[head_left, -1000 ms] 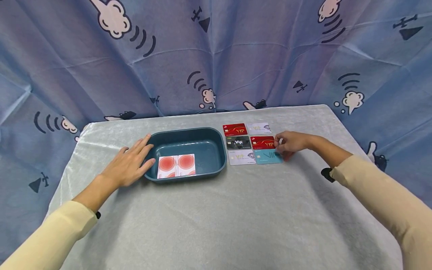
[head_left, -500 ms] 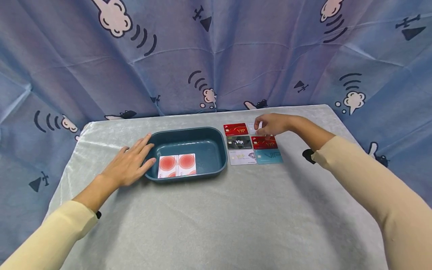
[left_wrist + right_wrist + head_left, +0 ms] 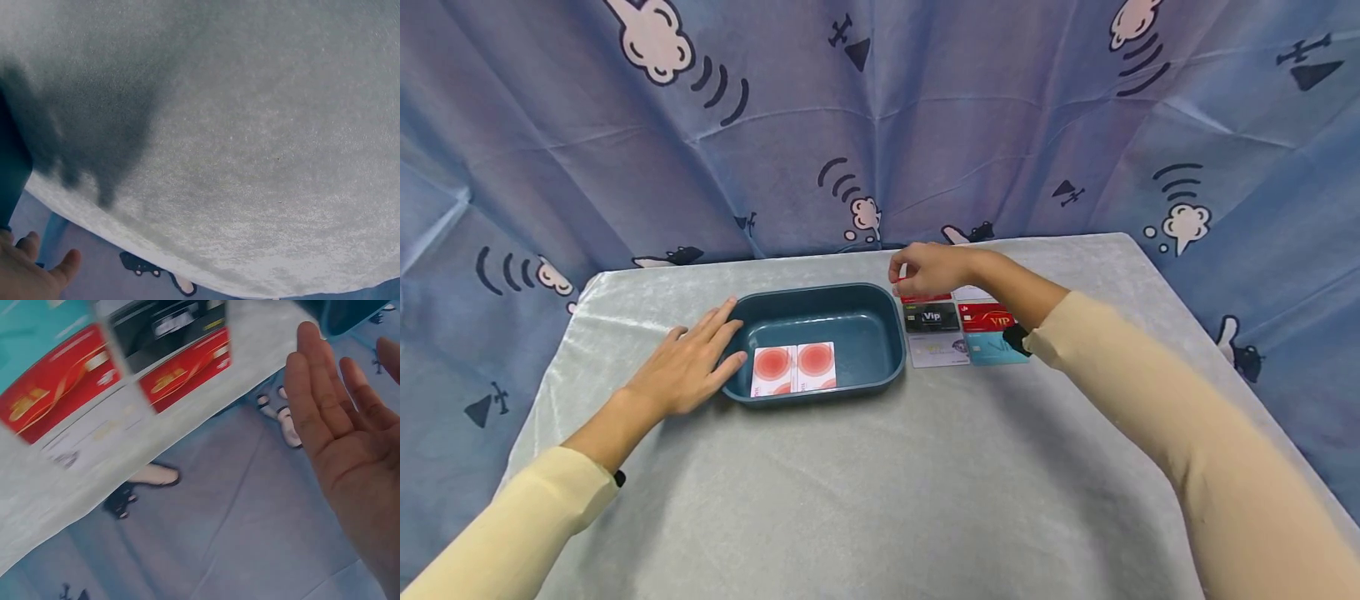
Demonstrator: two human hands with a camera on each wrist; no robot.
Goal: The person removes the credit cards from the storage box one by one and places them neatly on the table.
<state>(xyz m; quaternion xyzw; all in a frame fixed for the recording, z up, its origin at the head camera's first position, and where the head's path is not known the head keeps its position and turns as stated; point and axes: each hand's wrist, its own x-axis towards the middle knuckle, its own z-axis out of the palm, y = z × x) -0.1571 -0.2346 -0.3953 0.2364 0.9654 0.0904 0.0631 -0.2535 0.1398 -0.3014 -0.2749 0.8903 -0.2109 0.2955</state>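
Note:
My left hand [image 3: 681, 367] rests with spread fingers on the left rim of a dark teal tray [image 3: 872, 333]. Inside the tray, two white cards with red circles [image 3: 815, 365] lie side by side. To its right, cards lie in two columns: a red VIP card [image 3: 927, 297], black card [image 3: 931, 317] and silver card [image 3: 938, 351]; beside them a white card [image 3: 972, 293], red card [image 3: 988, 317] and teal card [image 3: 992, 348]. Over the far-left red card hovers my right hand [image 3: 936, 268], partly hiding it. The right wrist view shows its relaxed fingers [image 3: 325, 394] holding nothing.
A pale grey cloth covers the table [image 3: 850, 492]. Behind its far edge hangs a blue patterned curtain [image 3: 790, 150]. The right forearm [image 3: 1135, 400] passes close to the right column of cards.
My right hand has moved leftward and away, from the right side of the cards across the white card to the far-left red card. The left hand and tray stay put.

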